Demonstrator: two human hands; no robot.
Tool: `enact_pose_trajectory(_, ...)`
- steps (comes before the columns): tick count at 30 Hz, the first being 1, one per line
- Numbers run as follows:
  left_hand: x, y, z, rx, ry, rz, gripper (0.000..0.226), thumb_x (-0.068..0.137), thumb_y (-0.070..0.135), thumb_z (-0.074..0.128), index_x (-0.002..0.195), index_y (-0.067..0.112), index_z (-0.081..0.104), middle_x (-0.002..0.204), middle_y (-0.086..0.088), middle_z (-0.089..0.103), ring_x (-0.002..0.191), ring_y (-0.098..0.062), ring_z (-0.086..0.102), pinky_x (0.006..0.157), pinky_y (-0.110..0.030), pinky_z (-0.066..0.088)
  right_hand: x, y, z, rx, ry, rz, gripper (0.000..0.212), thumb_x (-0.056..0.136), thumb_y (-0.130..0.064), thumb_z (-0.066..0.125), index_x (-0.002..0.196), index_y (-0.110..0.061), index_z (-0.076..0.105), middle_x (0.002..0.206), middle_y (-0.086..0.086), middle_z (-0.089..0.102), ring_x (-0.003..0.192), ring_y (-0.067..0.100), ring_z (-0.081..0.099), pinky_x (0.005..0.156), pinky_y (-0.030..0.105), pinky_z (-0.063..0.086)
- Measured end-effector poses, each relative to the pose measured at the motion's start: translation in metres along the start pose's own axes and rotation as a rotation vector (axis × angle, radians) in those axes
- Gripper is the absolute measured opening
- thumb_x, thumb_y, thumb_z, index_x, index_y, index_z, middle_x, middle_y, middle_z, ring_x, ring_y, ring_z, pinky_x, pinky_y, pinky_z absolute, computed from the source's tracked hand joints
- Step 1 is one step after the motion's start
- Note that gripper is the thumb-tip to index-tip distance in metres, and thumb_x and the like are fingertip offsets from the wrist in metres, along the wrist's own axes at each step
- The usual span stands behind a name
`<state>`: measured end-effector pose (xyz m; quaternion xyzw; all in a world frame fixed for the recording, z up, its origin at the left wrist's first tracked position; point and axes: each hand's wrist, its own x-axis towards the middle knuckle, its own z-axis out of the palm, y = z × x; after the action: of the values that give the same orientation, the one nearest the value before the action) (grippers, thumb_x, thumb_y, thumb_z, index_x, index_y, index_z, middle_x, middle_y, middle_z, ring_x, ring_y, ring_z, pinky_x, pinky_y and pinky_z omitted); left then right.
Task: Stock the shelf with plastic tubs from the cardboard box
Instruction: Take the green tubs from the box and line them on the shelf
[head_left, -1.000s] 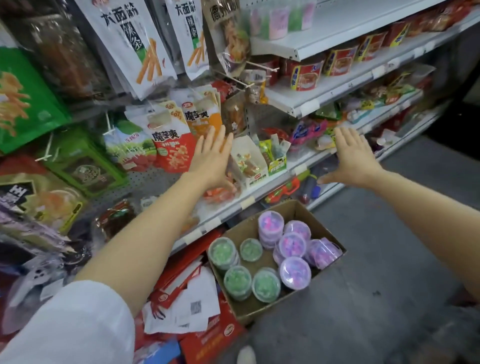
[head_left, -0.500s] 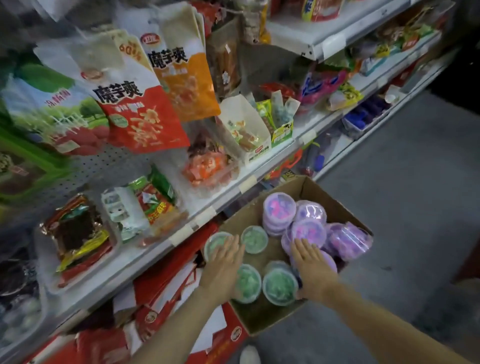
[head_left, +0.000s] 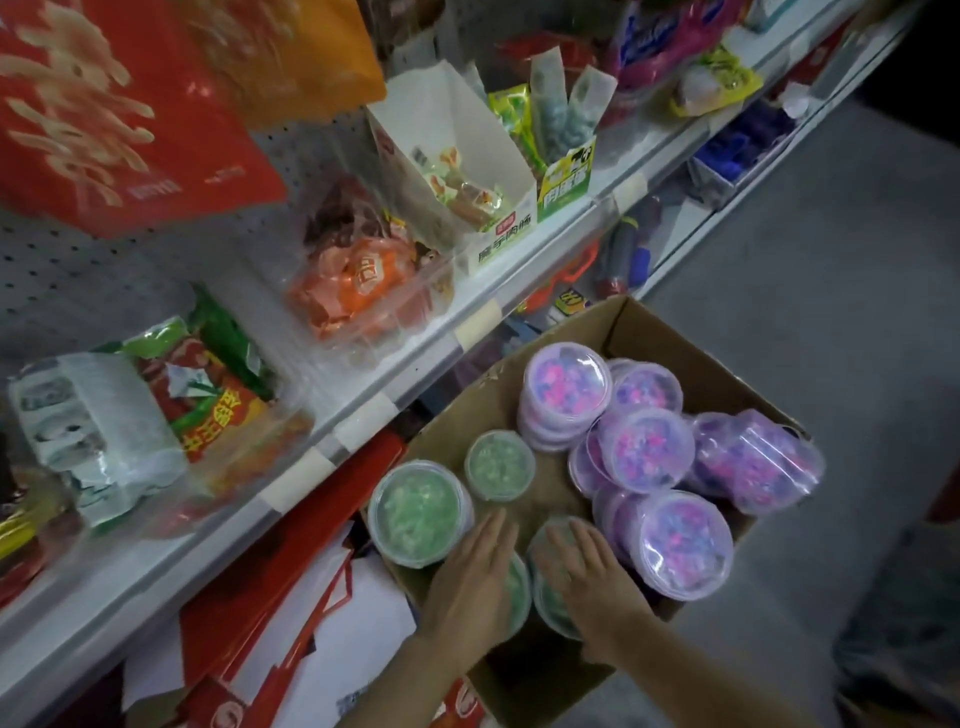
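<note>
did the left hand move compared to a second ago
Yes. The left hand was raised in front of the shelf; now it is down in the cardboard box, resting on a green tub.

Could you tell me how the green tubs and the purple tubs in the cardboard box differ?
The green tubs stand upright at the near-left; the purple tubs fill the far-right, some tipped or stacked. Both hands rest on green tubs, none on purple. All are round with clear lids.

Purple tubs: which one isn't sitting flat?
The purple tub at the box's far right: it is tipped on its side against the cardboard box wall, while the other purple ones sit lid-up.
</note>
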<state>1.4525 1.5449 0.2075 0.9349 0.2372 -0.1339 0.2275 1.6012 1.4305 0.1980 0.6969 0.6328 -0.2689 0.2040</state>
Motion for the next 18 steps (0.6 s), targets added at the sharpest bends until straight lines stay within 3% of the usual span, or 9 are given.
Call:
enact_pose_trajectory(2, 0.012, -0.002, 0.005, -0.061, 0.019, -0.011, 0.072, 0.09, 0.015, 0.063, 0.154, 0.008, 0.033, 0.159, 0.002, 0.013, 0.148, -0.022, 0.033, 0.118, -0.031, 0.025, 0.006, 0.0, 0.013, 0.006, 0.049, 0.032, 0.124, 0.071, -0.036, 0.079, 0.15, -0.025, -0.017, 0.16, 0.017, -0.015, 0.143, 0.05, -0.006, 0.117, 0.057, -0.005)
enact_pose_trajectory(4, 0.021, 0.001, 0.012, -0.072, 0.01, -0.024, 0.07, 0.099, 0.013, 0.048, 0.16, 0.013, 0.013, 0.167, 0.001, 0.001, 0.154, -0.017, 0.012, 0.123, -0.03, 0.014, 0.01, 0.001, 0.017, -0.02, 0.074, 0.037, 0.125, 0.075, -0.032, 0.075, 0.142, -0.029, -0.029, 0.159, 0.017, -0.017, 0.142, 0.052, -0.005, 0.116, 0.058, 0.0)
enact_pose_trajectory(6, 0.024, 0.004, 0.018, -0.132, 0.02, -0.052, 0.071, 0.101, 0.012, 0.043, 0.161, 0.018, 0.005, 0.168, 0.004, -0.005, 0.154, -0.013, 0.005, 0.123, -0.026, 0.012, 0.015, 0.004, 0.019, -0.035, 0.09, 0.041, 0.124, 0.077, -0.031, 0.073, 0.136, -0.029, -0.036, 0.159, 0.018, -0.012, 0.142, 0.052, 0.002, 0.115, 0.058, 0.008)
enact_pose_trajectory(7, 0.025, 0.007, 0.021, -0.169, 0.052, -0.072, 0.07, 0.101, 0.012, 0.043, 0.16, 0.019, 0.006, 0.167, 0.006, -0.005, 0.154, -0.011, 0.006, 0.121, -0.023, 0.013, 0.017, 0.005, 0.014, -0.033, 0.083, 0.05, 0.126, 0.073, -0.033, 0.075, 0.14, -0.026, -0.03, 0.159, 0.022, -0.002, 0.139, 0.052, 0.009, 0.113, 0.06, 0.014)
enact_pose_trajectory(9, 0.025, 0.014, 0.025, -0.342, 0.11, -0.163, 0.066, 0.101, 0.009, 0.043, 0.159, 0.024, 0.014, 0.166, 0.012, 0.008, 0.151, -0.003, 0.013, 0.114, -0.011, 0.015, 0.024, 0.01, 0.008, 0.068, 0.063, 0.102, 0.137, 0.04, -0.045, 0.085, 0.15, -0.021, 0.007, 0.145, 0.028, 0.032, 0.123, 0.049, 0.03, 0.1, 0.063, 0.034)
enact_pose_trajectory(11, 0.025, 0.016, 0.025, -0.546, 0.176, -0.301, 0.069, 0.097, 0.001, 0.045, 0.153, 0.035, 0.024, 0.158, 0.021, 0.023, 0.146, 0.002, 0.021, 0.105, 0.0, 0.015, 0.023, 0.016, -0.006, 0.202, 0.151, 0.159, 0.141, 0.012, -0.052, 0.078, 0.144, -0.02, 0.038, 0.129, 0.025, 0.047, 0.105, 0.043, 0.042, 0.084, 0.058, 0.047)
enact_pose_trajectory(12, 0.025, 0.015, 0.026, -0.645, 0.191, -0.351, 0.074, 0.094, -0.004, 0.047, 0.148, 0.041, 0.023, 0.154, 0.025, 0.025, 0.145, 0.002, 0.023, 0.102, 0.002, 0.015, 0.021, 0.02, -0.02, 0.273, 0.189, 0.184, 0.14, 0.013, -0.056, 0.075, 0.144, -0.022, 0.038, 0.13, 0.023, 0.044, 0.104, 0.041, 0.043, 0.085, 0.055, 0.048)
enact_pose_trajectory(15, 0.028, 0.019, 0.021, -0.819, 0.116, -0.297, 0.095, 0.084, -0.01, 0.063, 0.143, 0.044, 0.011, 0.142, 0.039, 0.018, 0.139, 0.009, 0.026, 0.096, 0.005, 0.021, 0.02, 0.035, -0.062, 0.393, 0.255, 0.321, 0.13, 0.043, -0.063, 0.073, 0.15, -0.032, 0.008, 0.141, 0.013, 0.023, 0.12, 0.037, 0.033, 0.103, 0.046, 0.032)
enact_pose_trajectory(18, 0.043, 0.029, 0.012, -1.015, 0.066, -0.217, 0.119, 0.066, -0.007, 0.086, 0.153, 0.03, 0.015, 0.146, 0.025, 0.036, 0.125, 0.021, 0.041, 0.093, -0.003, 0.039, 0.019, 0.049, -0.1, 0.725, 0.174, 0.439, 0.122, 0.053, -0.065, 0.077, 0.149, -0.035, 0.007, 0.142, 0.009, 0.025, 0.131, 0.036, 0.029, 0.109, 0.045, 0.032)
